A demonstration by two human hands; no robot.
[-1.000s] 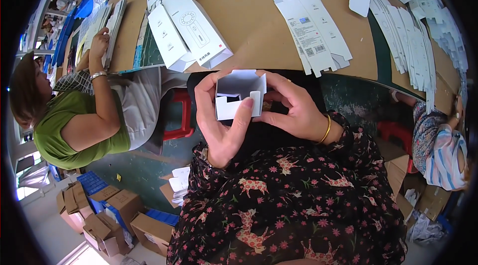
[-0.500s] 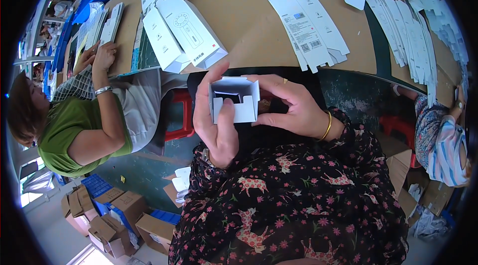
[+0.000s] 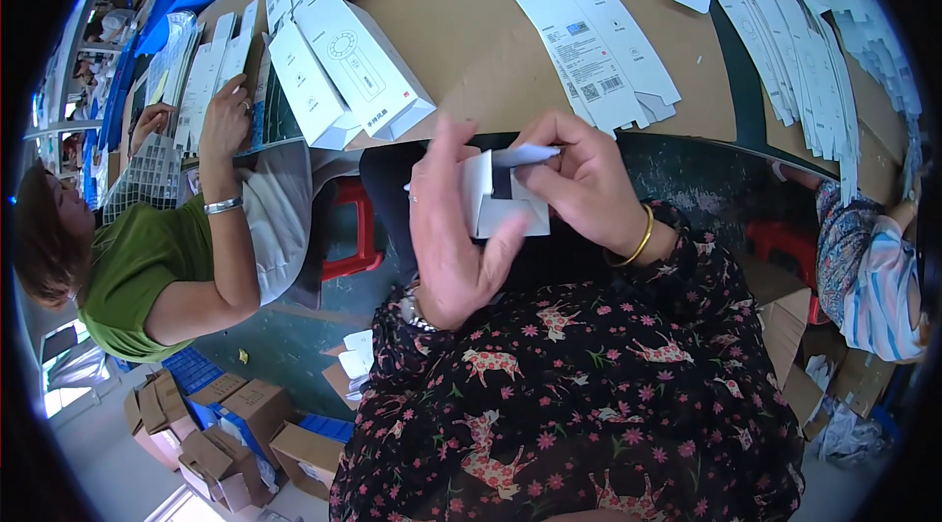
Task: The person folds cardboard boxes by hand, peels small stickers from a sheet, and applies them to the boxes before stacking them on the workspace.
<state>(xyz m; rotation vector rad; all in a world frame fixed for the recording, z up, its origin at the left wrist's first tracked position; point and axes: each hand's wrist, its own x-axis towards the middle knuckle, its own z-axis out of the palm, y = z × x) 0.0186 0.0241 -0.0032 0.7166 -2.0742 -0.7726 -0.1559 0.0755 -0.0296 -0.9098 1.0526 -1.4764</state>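
In front of my body is a small white carton (image 3: 518, 215), its end toward me and partly open, with a dark gap showing inside. My left hand (image 3: 446, 233) rests along the carton's left side, fingers pointing up and thumb across the near face; it is slightly smeared by motion. At the upper right of the carton, my right hand (image 3: 586, 177) has thumb and forefinger closed on a bent end flap (image 3: 525, 155). Two erected white boxes (image 3: 358, 61) lie on the table beyond my left hand. Flat printed cartons (image 3: 599, 41) are stacked beyond my right hand.
The brown tabletop (image 3: 451, 31) ends just beyond my hands. More flat cartons (image 3: 785, 51) lie fanned out at the right. A co-worker in a green top (image 3: 147, 272) handles cartons at the left, beside a red stool (image 3: 353, 228). Cardboard boxes (image 3: 216, 439) stand on the floor.
The carton has turned and shifted slightly right. My left thumb has come out of its opening, and my right hand has moved up from its side onto the flap.
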